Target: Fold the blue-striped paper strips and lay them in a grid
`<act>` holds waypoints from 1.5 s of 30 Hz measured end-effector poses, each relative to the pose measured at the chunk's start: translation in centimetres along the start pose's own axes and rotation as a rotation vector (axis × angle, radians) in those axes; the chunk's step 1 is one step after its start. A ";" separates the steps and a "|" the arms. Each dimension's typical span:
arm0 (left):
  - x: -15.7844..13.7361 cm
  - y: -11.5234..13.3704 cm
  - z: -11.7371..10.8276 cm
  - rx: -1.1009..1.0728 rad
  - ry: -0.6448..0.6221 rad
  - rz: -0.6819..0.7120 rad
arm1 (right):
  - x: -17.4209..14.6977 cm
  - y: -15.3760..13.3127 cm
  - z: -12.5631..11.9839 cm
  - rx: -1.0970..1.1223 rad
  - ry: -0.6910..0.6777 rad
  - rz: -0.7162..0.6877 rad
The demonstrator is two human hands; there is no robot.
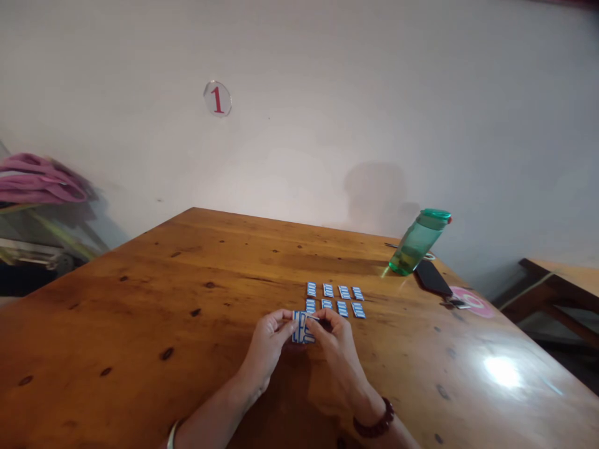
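Between my two hands, just above the table, are a few blue-and-white cards, partly overlapping. My left hand pinches their left edge between thumb and fingers. On the right edge, my right hand is closed in the same way. What is printed on the cards is too small to read. Just beyond my hands, several small blue-and-white cards lie in two rows on the wooden table; the front row's left cards sit right behind my fingers.
The wooden table reaches back to a white wall. At the right stand a green bottle, a black phone and a pink round disc. Pink cloth lies off the table's left side. A wooden bench is beyond the right edge.
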State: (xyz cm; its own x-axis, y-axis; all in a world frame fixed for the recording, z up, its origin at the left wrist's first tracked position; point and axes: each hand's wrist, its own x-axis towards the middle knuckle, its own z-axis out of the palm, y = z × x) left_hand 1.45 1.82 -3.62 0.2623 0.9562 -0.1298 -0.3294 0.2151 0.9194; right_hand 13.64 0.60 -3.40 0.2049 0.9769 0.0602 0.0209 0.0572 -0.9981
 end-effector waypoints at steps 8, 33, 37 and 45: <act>0.1 -0.1 0.1 0.040 -0.058 0.029 | 0.0 0.7 0.0 -0.073 0.032 -0.057; -0.2 0.3 0.4 -0.030 0.008 0.003 | -0.4 0.0 0.5 0.154 -0.148 0.058; 0.1 0.1 0.1 0.081 0.000 0.026 | -0.2 0.1 0.2 0.084 -0.136 -0.005; 0.6 0.1 -1.8 0.623 0.168 0.287 | -0.2 0.6 -0.7 -0.744 -0.149 -0.321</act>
State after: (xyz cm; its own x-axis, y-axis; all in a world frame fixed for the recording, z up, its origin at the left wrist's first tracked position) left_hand -0.10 2.76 -4.28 0.0823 0.9867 0.1399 0.2291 -0.1554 0.9609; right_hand 14.34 0.27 -3.98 -0.0521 0.9562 0.2880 0.7100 0.2382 -0.6627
